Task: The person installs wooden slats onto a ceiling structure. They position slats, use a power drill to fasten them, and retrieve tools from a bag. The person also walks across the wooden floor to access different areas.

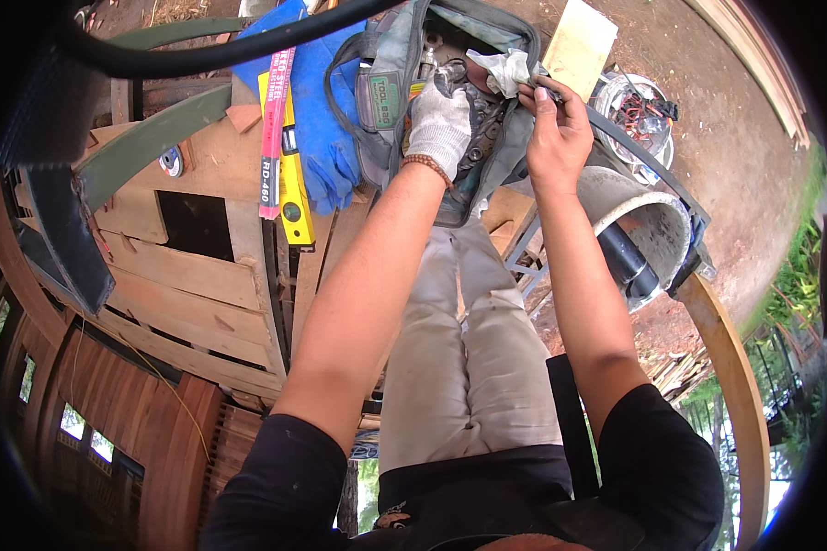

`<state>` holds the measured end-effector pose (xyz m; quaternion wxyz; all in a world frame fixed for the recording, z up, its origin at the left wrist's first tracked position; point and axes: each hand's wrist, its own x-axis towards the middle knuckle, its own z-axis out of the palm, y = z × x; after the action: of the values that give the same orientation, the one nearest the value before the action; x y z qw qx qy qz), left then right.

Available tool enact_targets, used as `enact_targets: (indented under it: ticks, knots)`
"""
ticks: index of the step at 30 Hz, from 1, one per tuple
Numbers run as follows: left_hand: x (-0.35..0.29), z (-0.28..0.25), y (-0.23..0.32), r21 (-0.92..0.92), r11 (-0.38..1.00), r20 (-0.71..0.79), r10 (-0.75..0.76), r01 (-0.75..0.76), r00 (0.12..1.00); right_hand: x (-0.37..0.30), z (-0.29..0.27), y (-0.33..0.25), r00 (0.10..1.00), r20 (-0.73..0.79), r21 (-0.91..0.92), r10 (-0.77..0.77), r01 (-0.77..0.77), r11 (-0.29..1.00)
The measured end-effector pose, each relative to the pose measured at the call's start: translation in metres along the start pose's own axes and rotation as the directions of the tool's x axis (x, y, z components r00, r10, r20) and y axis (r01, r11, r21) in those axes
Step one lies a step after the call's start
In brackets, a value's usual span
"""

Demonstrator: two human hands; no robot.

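Note:
A worn grey-green fabric tool bag (516, 151) lies gaping in front of me, with metal sockets and other small hardware (473, 156) inside. My left hand (441, 124), in a whitish knit glove with a beaded bracelet at the wrist, reaches into it. Its fingers curl at a shiny metal piece (452, 70), whose kind I cannot make out. On the bag's right rim, my bare right hand (559, 133) pinches the fabric edge between thumb and fingers. Just left of those fingertips is a crumpled white cloth or glove (505, 72).
Left of the bag lie blue gloves (326, 147), a long pink box (273, 138) and a yellow spirit level (292, 197). A grey bucket (666, 220) holding a black cylinder stands right, below a white container of wires (636, 124). A pale board (581, 46) lies beyond.

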<state>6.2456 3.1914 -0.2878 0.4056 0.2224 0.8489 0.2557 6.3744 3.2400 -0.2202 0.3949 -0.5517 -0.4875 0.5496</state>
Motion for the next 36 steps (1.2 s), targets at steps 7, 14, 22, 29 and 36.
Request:
enact_targets:
  ticks: [7,14,22,29,36]
  knots:
    - [0.061,-0.011,0.007,-0.161,0.983,0.039,0.099,-0.092,0.994,-0.004,0.004,-0.001,0.999,-0.034,0.086,0.025,-0.022,0.996]
    - [-0.022,-0.048,0.003,-0.668,0.732,0.333,0.134,0.133,0.933,-0.014,-0.005,-0.017,0.998,-0.035,0.038,0.059,-0.057,0.998]
    - [-0.062,-0.061,-0.006,-0.848,0.488,0.27,0.062,0.206,0.961,-0.045,0.001,-0.039,0.961,0.086,0.211,0.264,-0.276,0.938]
    - [-0.118,-0.108,0.018,-0.858,0.475,0.315,0.193,0.193,0.929,-0.055,-0.007,-0.063,0.922,0.142,0.245,0.361,-0.386,0.889]
    - [-0.181,-0.148,0.011,-0.845,0.464,0.394,0.208,0.264,0.895,-0.084,0.01,-0.125,0.931,0.253,0.0,0.262,-0.271,0.963]
